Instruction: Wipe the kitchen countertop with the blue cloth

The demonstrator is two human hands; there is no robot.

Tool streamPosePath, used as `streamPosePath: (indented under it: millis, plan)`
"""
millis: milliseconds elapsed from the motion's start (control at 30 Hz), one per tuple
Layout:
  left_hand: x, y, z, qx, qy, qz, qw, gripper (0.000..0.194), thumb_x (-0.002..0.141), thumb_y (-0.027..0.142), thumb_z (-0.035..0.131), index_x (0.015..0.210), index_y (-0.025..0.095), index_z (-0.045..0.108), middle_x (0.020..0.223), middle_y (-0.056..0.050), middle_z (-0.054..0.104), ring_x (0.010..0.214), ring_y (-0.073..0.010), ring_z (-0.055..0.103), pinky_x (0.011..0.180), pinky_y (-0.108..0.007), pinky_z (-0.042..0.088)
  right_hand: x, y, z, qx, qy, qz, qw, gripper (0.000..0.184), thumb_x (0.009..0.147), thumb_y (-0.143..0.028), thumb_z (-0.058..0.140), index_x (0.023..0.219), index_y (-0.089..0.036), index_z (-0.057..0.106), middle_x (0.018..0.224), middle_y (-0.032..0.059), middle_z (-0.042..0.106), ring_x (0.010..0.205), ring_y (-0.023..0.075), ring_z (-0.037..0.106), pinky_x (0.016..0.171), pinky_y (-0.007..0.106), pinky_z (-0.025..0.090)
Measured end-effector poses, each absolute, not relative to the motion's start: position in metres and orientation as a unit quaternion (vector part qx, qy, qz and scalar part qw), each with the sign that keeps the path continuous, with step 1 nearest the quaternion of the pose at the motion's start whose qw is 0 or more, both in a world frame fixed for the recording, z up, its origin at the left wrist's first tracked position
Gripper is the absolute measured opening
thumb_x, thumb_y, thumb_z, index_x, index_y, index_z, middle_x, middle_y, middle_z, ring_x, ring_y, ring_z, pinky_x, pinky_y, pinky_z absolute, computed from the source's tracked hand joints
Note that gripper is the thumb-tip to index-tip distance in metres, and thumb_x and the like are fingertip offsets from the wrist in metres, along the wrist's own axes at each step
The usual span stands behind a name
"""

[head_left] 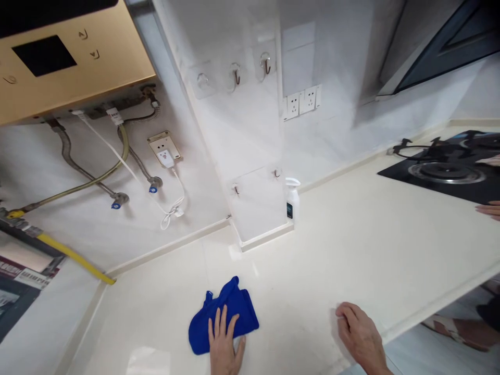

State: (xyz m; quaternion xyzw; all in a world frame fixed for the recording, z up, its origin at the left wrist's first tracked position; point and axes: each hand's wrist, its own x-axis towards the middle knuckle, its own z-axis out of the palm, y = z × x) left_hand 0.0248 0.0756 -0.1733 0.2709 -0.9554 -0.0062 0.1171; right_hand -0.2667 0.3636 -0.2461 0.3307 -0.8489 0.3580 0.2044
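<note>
Blue cloth (244,312) lies bunched and partly folded on the pale counter (300,297) in the head view, pressed under the left hand (223,346), whose fingers are spread on it while the thumb sits off its near edge. The right hand (361,336) is curled loosely near the counter's front edge, well apart from the cloth; whether it pinches anything beneath its fingers, I cannot tell. As for progress, contact with the cloth is made, but the cloth is neither opened out flat nor lifted. The counter around it looks even and glossy, though that does not show how much of it, if any, has been gone over, so I cannot judge what remains. The white spray bottle (292,200) stands upright beside the wall's corner, with no hand on it. Another person's hand (490,209) rests near the black hob (398,174).
</note>
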Motion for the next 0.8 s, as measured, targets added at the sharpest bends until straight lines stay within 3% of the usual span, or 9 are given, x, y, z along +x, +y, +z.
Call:
streamPosePath:
  millis: [133, 300, 367, 467, 533, 667, 800]
  plan:
    - [0.031, 0.094, -0.181, 0.21, -0.971, -0.045, 0.108, 0.048, 0.091, 0.045, 0.05, 0.137, 0.033, 0.053, 0.16, -0.008, 0.043, 0.152, -0.0339, 0.032, 0.119, -0.07, 0.035, -0.267, 0.365, -0.246, 0.328, -0.846, 0.368, 0.204, 0.011, 0.09, -0.022, 0.044, 0.09, -0.022, 0.054, 0.099, 0.0081, 0.062, 0.085, 0.0222, 0.059, 0.081, 0.039, 0.046]
    - [0.044, 0.118, -0.192, 0.157, -0.967, -0.141, 0.142, 0.034, 0.085, 0.056, 0.055, 0.105, 0.033, 0.07, 0.136, -0.008, 0.066, 0.14, -0.033, 0.05, 0.119, -0.069, 0.035, -0.267, 0.364, -0.245, 0.323, -0.847, 0.374, 0.197, 0.01, 0.089, -0.02, 0.045, 0.088, -0.022, 0.055, 0.097, 0.0072, 0.063, 0.084, 0.0219, 0.059, 0.08, 0.039, 0.046]
    - [0.042, 0.116, -0.191, 0.186, -0.954, -0.153, 0.179, 0.033, 0.09, 0.05, 0.049, 0.11, 0.032, 0.068, 0.133, -0.009, 0.067, 0.138, -0.0302, 0.051, 0.121, -0.066, 0.035, -0.267, 0.364, -0.245, 0.328, -0.844, 0.374, 0.2, 0.01, 0.089, -0.02, 0.045, 0.089, -0.022, 0.055, 0.097, 0.0069, 0.063, 0.085, 0.0218, 0.059, 0.08, 0.038, 0.046]
    - [0.024, 0.106, -0.183, 0.327, -0.899, -0.16, 0.245, 0.044, 0.095, 0.041, 0.039, 0.134, 0.028, 0.055, 0.149, -0.012, 0.053, 0.148, -0.0283, 0.039, 0.123, -0.06, 0.035, -0.267, 0.365, -0.244, 0.331, -0.845, 0.367, 0.206, 0.01, 0.09, -0.019, 0.045, 0.09, -0.022, 0.054, 0.098, 0.0065, 0.062, 0.086, 0.0214, 0.059, 0.08, 0.038, 0.045]
    - [0.004, 0.103, -0.179, 0.432, -0.854, -0.173, 0.232, 0.055, 0.095, 0.045, 0.037, 0.144, 0.023, 0.045, 0.157, -0.017, 0.043, 0.151, -0.0332, 0.032, 0.122, -0.062, 0.035, -0.267, 0.365, -0.243, 0.332, -0.848, 0.36, 0.204, 0.01, 0.09, -0.02, 0.044, 0.091, -0.022, 0.054, 0.099, 0.0066, 0.061, 0.086, 0.021, 0.058, 0.08, 0.038, 0.045]
    - [-0.039, 0.114, -0.189, 0.488, -0.845, -0.14, 0.165, 0.066, 0.092, 0.051, 0.041, 0.145, 0.012, 0.044, 0.156, -0.029, 0.04, 0.15, -0.0491, 0.027, 0.117, -0.076, 0.027, -0.266, 0.365, -0.242, 0.331, -0.85, 0.353, 0.207, 0.01, 0.092, -0.02, 0.044, 0.091, -0.022, 0.053, 0.1, 0.0069, 0.06, 0.086, 0.0208, 0.057, 0.08, 0.037, 0.045]
    - [-0.066, 0.127, -0.195, 0.363, -0.911, -0.11, 0.164, 0.068, 0.09, 0.051, 0.048, 0.15, 0.022, 0.037, 0.163, -0.024, 0.029, 0.151, -0.0495, 0.022, 0.118, -0.077, 0.025, -0.265, 0.364, -0.243, 0.333, -0.854, 0.346, 0.201, 0.009, 0.092, -0.021, 0.044, 0.091, -0.021, 0.053, 0.1, 0.0077, 0.06, 0.086, 0.0212, 0.057, 0.081, 0.038, 0.046]
